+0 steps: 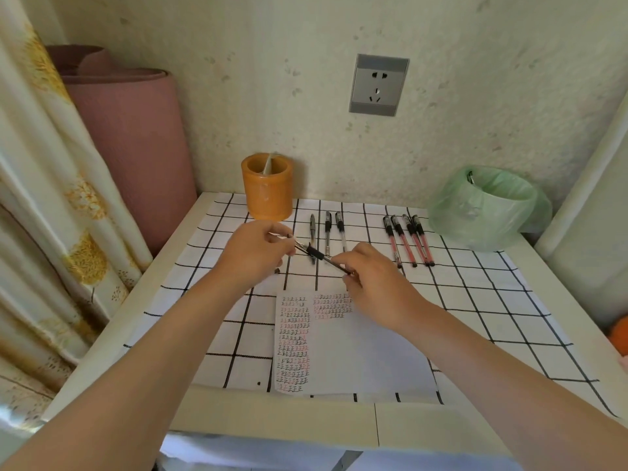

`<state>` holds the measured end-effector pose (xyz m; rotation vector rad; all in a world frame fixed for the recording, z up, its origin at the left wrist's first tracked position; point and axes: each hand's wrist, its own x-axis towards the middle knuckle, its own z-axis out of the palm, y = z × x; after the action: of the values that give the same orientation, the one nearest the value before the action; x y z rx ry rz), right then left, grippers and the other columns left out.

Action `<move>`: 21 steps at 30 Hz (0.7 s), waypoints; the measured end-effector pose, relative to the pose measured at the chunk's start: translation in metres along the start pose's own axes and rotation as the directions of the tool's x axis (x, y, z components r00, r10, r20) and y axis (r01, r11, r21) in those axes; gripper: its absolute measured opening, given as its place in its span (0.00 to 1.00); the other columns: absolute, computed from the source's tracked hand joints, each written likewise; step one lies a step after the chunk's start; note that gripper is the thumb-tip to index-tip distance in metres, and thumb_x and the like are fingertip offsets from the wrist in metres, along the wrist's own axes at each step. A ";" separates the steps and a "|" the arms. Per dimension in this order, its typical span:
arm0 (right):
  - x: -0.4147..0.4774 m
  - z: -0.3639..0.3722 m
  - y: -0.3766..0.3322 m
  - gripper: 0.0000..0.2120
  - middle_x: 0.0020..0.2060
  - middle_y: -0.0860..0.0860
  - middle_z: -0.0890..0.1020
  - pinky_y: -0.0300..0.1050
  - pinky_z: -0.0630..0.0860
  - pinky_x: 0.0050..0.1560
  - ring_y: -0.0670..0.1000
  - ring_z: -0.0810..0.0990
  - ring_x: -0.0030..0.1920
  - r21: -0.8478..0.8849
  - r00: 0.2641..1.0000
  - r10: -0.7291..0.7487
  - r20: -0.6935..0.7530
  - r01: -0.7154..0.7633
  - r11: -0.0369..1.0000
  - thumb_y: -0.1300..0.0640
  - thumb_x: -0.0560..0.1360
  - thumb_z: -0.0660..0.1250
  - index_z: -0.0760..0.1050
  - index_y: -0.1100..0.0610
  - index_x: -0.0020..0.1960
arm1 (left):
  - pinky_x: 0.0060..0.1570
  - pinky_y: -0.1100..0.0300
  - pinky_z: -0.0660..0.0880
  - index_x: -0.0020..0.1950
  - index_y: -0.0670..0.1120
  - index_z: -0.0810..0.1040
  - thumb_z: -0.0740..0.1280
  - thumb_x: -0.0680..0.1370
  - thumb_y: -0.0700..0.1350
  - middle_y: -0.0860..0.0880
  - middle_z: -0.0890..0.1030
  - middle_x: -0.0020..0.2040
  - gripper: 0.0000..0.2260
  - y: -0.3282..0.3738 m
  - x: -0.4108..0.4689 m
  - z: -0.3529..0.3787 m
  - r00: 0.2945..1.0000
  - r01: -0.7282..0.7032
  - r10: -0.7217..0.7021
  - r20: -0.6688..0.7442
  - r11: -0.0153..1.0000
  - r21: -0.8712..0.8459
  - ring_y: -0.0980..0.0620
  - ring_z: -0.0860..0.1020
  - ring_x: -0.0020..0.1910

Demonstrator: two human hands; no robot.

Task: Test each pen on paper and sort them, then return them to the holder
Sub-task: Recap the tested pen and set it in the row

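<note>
Both hands hold one black pen [319,255] level above the checked cloth. My left hand [258,249] pinches its left end and my right hand [370,283] pinches its right end. Below lies the test paper [356,355], its left part filled with rows of black and red marks. Three black pens [327,232] lie side by side behind the held pen. Several red pens [409,241] lie in a group further right. The orange holder [267,186] stands at the back by the wall, with one pale item inside.
A bin lined with a green bag [489,207] stands at the back right. A rolled pink mat [136,144] and a curtain [40,185] are at the left. A wall socket [378,85] is above the table [272,416].
</note>
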<state>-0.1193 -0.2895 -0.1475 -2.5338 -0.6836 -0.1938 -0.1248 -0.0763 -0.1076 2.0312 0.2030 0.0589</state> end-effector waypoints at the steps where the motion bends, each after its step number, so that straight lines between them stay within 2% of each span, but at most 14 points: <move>1: 0.002 -0.001 0.001 0.16 0.46 0.49 0.74 0.44 0.74 0.45 0.50 0.76 0.42 0.012 0.998 0.048 -0.028 -0.047 0.999 0.66 0.76 0.65 0.80 0.54 0.61 | 0.42 0.58 0.79 0.59 0.51 0.77 0.70 0.78 0.47 0.52 0.84 0.45 0.11 -0.002 0.001 0.001 1.000 -0.014 0.014 -0.006 1.000 0.000 0.52 0.82 0.43; 3: 0.008 -0.002 0.007 0.12 0.44 0.51 0.78 0.44 0.75 0.45 0.51 0.78 0.43 0.031 0.980 0.174 -0.101 -0.172 0.985 0.64 0.76 0.67 0.82 0.53 0.56 | 0.40 0.62 0.75 0.61 0.55 0.74 0.70 0.78 0.49 0.55 0.81 0.48 0.13 -0.006 -0.001 0.004 0.995 -0.097 0.096 0.017 0.987 0.131 0.55 0.80 0.44; 5: 0.016 -0.004 0.014 0.10 0.45 0.50 0.83 0.45 0.78 0.46 0.51 0.81 0.45 0.066 0.933 0.332 -0.141 -0.326 0.943 0.60 0.76 0.68 0.82 0.54 0.56 | 0.43 0.63 0.75 0.60 0.59 0.75 0.71 0.77 0.52 0.58 0.78 0.51 0.13 -0.010 -0.006 0.009 0.971 -0.228 0.194 0.139 0.927 0.299 0.58 0.78 0.47; 7: 0.025 -0.003 0.019 0.11 0.47 0.51 0.85 0.43 0.77 0.48 0.51 0.82 0.48 0.074 0.890 0.424 -0.166 -0.418 0.906 0.58 0.76 0.67 0.82 0.56 0.57 | 0.55 0.59 0.74 0.61 0.61 0.77 0.72 0.75 0.56 0.58 0.75 0.58 0.15 -0.014 -0.012 0.015 0.918 -0.358 0.236 0.319 0.839 0.409 0.58 0.75 0.57; 9: 0.031 -0.002 0.020 0.11 0.47 0.53 0.85 0.43 0.77 0.48 0.53 0.81 0.51 0.087 0.859 0.472 -0.199 -0.465 0.881 0.59 0.76 0.65 0.83 0.58 0.55 | 0.65 0.55 0.67 0.67 0.61 0.74 0.73 0.72 0.61 0.58 0.69 0.64 0.25 -0.019 -0.020 0.021 0.856 -0.444 0.198 0.477 0.755 0.483 0.57 0.65 0.66; 10: 0.034 -0.001 0.019 0.10 0.46 0.54 0.85 0.44 0.77 0.47 0.55 0.82 0.50 0.101 0.847 0.488 -0.211 -0.477 0.873 0.60 0.76 0.65 0.82 0.60 0.53 | 0.67 0.55 0.64 0.71 0.62 0.71 0.73 0.70 0.64 0.58 0.66 0.65 0.30 -0.022 -0.023 0.023 0.834 -0.468 0.165 0.527 0.717 0.517 0.57 0.61 0.67; 13: 0.041 0.003 0.015 0.09 0.44 0.56 0.85 0.44 0.75 0.42 0.56 0.81 0.47 0.104 0.840 0.493 -0.225 -0.483 0.869 0.60 0.77 0.65 0.81 0.64 0.50 | 0.67 0.54 0.63 0.75 0.63 0.64 0.74 0.67 0.67 0.59 0.62 0.66 0.39 -0.032 -0.027 0.025 0.815 -0.490 0.110 0.569 0.655 0.575 0.56 0.58 0.67; 15: 0.045 0.006 0.016 0.11 0.45 0.59 0.85 0.46 0.77 0.44 0.58 0.82 0.48 0.098 0.846 0.482 -0.225 -0.473 0.876 0.59 0.77 0.65 0.81 0.68 0.50 | 0.67 0.54 0.64 0.75 0.62 0.63 0.74 0.67 0.66 0.59 0.62 0.66 0.40 -0.035 -0.027 0.022 0.818 -0.491 0.114 0.564 0.650 0.580 0.56 0.58 0.67; 18: 0.049 0.011 0.020 0.13 0.47 0.65 0.83 0.55 0.79 0.51 0.63 0.81 0.51 0.096 0.843 0.492 -0.216 -0.483 0.870 0.60 0.76 0.65 0.79 0.71 0.52 | 0.67 0.54 0.64 0.75 0.61 0.64 0.74 0.67 0.66 0.58 0.63 0.65 0.39 -0.037 -0.027 0.015 0.824 -0.492 0.117 0.555 0.634 0.597 0.55 0.59 0.68; 21: 0.052 0.014 0.021 0.13 0.45 0.62 0.84 0.54 0.80 0.48 0.61 0.82 0.48 0.081 0.836 0.515 -0.191 -0.510 0.857 0.59 0.77 0.64 0.80 0.68 0.52 | 0.66 0.55 0.65 0.76 0.60 0.65 0.74 0.68 0.64 0.58 0.64 0.63 0.38 -0.041 -0.028 0.009 0.823 -0.481 0.105 0.558 0.651 0.587 0.55 0.59 0.67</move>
<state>-0.0641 -0.2758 -0.1550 -2.5204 0.0888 -0.2487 -0.1563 -0.0710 -0.1465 2.7656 -0.5371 -0.3791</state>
